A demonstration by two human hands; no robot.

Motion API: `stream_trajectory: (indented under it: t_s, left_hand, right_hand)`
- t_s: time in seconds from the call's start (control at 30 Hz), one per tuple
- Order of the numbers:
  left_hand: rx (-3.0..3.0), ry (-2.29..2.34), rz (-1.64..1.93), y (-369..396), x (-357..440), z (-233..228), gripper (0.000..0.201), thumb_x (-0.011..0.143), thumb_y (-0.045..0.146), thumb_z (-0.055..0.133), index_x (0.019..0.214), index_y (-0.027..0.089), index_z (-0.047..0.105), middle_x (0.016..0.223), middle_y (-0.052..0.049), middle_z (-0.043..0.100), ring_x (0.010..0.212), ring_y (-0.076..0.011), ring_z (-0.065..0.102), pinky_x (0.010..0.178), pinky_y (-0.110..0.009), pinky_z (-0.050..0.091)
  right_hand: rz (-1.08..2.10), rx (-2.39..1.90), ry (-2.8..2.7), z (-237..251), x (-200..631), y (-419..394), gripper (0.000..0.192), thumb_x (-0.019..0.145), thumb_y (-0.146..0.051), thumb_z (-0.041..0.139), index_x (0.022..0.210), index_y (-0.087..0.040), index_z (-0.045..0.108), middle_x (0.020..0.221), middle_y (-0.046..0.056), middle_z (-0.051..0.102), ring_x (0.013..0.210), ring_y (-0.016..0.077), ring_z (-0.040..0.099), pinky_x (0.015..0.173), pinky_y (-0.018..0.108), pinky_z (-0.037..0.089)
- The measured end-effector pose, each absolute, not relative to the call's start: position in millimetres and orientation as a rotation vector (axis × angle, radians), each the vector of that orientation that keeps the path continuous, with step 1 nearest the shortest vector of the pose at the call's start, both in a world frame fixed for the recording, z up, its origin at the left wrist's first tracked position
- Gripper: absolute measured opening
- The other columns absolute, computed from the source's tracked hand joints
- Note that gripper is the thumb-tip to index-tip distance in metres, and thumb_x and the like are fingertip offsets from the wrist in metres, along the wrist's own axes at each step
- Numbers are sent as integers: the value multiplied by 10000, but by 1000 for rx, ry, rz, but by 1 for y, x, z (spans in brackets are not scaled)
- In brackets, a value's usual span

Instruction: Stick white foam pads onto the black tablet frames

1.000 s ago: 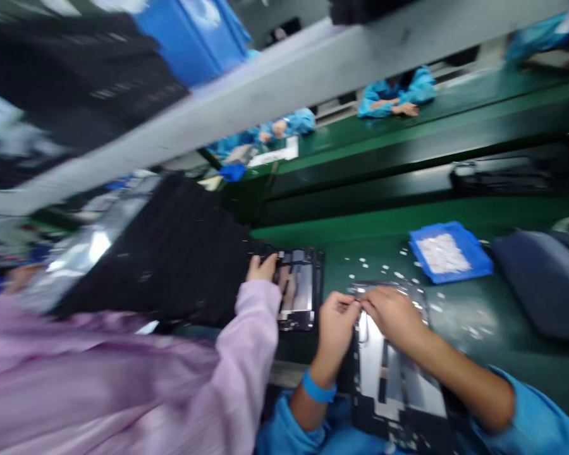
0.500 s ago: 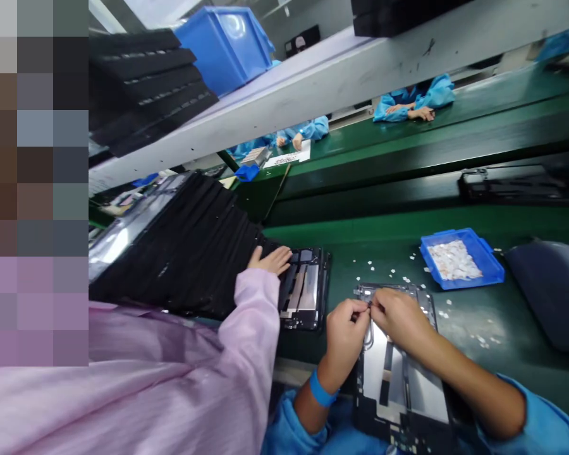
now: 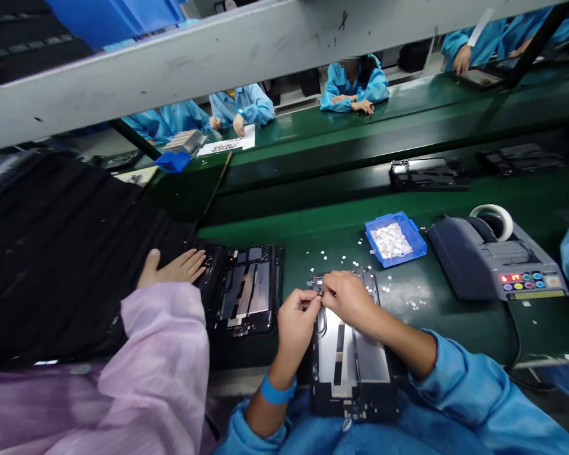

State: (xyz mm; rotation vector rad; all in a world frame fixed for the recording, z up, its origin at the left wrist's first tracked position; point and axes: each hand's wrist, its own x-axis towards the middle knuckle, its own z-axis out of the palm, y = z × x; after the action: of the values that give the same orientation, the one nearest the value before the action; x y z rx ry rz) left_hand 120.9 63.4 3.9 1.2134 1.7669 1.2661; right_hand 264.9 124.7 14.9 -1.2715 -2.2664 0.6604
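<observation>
An opened tablet (image 3: 373, 357) with a silver inside and black strips lies in front of me, its lower end against my blue clothing. My left hand (image 3: 295, 325), a blue band at the wrist, reaches the tablet's upper left corner with thumb and forefinger pinched. Right beside it, my right hand (image 3: 353, 300) lies across the tablet's upper end, its fingers closed at the same spot. Both sets of fingertips meet on a small dark piece, too small to name. Small white scraps (image 3: 344, 258) are scattered on the green bench around the tablet's top.
A blue tray (image 3: 413, 251) of white pieces stands beyond the tablet. To its right is a grey tape dispenser (image 3: 478, 259). At left, a co-worker's hand (image 3: 174, 270) rests by stacked black units (image 3: 76, 265) and another opened tablet (image 3: 260, 287). More devices (image 3: 427, 174) lie farther back.
My view has swung right, so the tape dispenser now shows whole. My fingers stay pinched at the tablet's corner. The co-worker's hand at left now lies more over the black stack.
</observation>
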Motion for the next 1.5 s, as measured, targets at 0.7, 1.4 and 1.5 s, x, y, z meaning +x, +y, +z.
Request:
stream_trajectory:
  t_s: [0.7, 1.4, 1.5]
  left_hand:
    - [1515, 1887, 1125, 62, 97, -7, 149, 900, 294, 645, 989, 209, 729, 949, -54, 729, 783, -184, 673, 704, -299, 539]
    - [2325, 1814, 653, 84, 92, -1, 394, 1001, 106, 467, 1314, 202, 686, 1148, -97, 730, 1033, -249, 647, 914, -386, 531]
    - [2383, 1883, 443, 80, 94, 5, 425, 994, 113, 486, 1354, 234, 676, 1163, -104, 720, 995, -260, 635, 858, -388, 525]
  right_hand:
    - [841, -1508, -2300, 45, 288, 158, 301, 991, -308, 573, 773, -200, 750, 824, 77, 774, 746, 206, 682, 640, 282, 377]
    - [836, -1759, -2660, 48, 254, 190, 305, 884, -406, 606, 898, -186, 817, 927, 143, 794, 881, 271, 743, 679, 293, 455]
    - [859, -1709, -2649, 52, 258, 187, 274, 898, -377, 614, 850, -181, 799, 882, 125, 786, 842, 255, 727, 656, 288, 421]
